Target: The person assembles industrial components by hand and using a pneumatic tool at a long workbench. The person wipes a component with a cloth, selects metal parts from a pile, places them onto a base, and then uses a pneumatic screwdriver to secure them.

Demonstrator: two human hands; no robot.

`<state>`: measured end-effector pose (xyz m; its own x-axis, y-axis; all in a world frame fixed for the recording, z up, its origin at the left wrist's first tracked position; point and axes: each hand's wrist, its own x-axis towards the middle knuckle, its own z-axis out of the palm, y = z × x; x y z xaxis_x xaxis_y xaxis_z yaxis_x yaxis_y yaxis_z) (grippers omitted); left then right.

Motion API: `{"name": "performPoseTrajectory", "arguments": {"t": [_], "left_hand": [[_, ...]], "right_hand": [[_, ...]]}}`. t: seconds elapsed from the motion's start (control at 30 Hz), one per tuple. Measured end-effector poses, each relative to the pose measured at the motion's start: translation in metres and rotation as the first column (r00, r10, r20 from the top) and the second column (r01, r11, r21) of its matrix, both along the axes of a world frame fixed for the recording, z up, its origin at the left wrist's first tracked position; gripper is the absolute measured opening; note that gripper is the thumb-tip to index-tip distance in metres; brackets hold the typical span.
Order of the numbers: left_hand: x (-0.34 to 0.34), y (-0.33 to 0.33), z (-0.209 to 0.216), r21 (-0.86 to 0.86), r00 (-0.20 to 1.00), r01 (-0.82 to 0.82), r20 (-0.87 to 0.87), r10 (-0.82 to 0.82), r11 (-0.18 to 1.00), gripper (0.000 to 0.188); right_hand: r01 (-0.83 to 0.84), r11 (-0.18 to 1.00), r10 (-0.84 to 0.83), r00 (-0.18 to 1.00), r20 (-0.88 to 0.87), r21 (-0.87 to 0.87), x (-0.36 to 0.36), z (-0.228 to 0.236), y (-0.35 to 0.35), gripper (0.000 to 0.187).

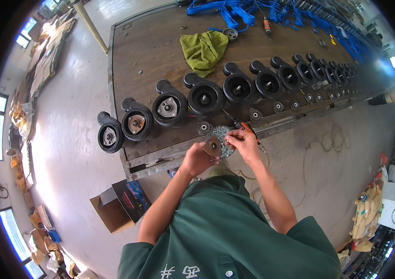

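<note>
My left hand [197, 161] grips a three-cornered brownish metal plate [213, 147] with a round centre hole. Just right of it, my right hand [245, 143] has thumb and fingertips pinched over a round dish [219, 126] of small silvery screws; anything in the pinch is too small to make out. An orange-and-black power screwdriver [248, 129] lies behind my right hand. Beyond my hands runs a row of black snail-shaped housings [205, 111]. The three leftmost carry metal plates [166, 107]; the nearer others show a bare central stud.
Several similar flanged plates [255, 114] line the table's [155, 160] near edge. A green cloth [203, 50], blue cable bundles [234, 14] and an orange-handled tool [266, 25] lie farther back. An open cardboard box [113, 209] and a loose hose [305, 172] are on the floor.
</note>
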<state>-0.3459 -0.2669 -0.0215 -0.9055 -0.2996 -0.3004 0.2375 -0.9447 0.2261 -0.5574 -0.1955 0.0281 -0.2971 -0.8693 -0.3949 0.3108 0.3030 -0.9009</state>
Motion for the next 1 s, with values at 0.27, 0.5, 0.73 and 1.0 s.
{"name": "performPoseTrajectory", "arguments": {"t": [0.27, 0.5, 0.73, 1.0], "left_hand": [[0.006, 0.003, 0.025, 0.005, 1.0, 0.007, -0.027, -0.006, 1.0, 0.055], [0.014, 0.003, 0.032, 0.031, 0.997, -0.08, -0.009, 0.081, 0.996, 0.049], [0.017, -0.002, 0.04, 0.043, 0.993, -0.087, -0.071, 0.09, 0.995, 0.052], [0.02, -0.003, 0.039, 0.054, 0.983, -0.087, -0.155, 0.095, 0.995, 0.055]], "right_hand": [[-0.2, 0.922, -0.082, 0.736, -0.672, -0.331, 0.028, 0.032, -0.021, 0.01], [-0.404, 0.827, -0.129, 0.54, -0.831, -0.391, 0.035, 0.027, -0.026, 0.013], [-0.345, 0.844, -0.167, 0.56, -0.811, -0.412, 0.048, 0.037, -0.037, 0.013], [-0.299, 0.829, -0.249, 0.559, -0.791, -0.472, 0.056, 0.047, -0.042, 0.013]]}}
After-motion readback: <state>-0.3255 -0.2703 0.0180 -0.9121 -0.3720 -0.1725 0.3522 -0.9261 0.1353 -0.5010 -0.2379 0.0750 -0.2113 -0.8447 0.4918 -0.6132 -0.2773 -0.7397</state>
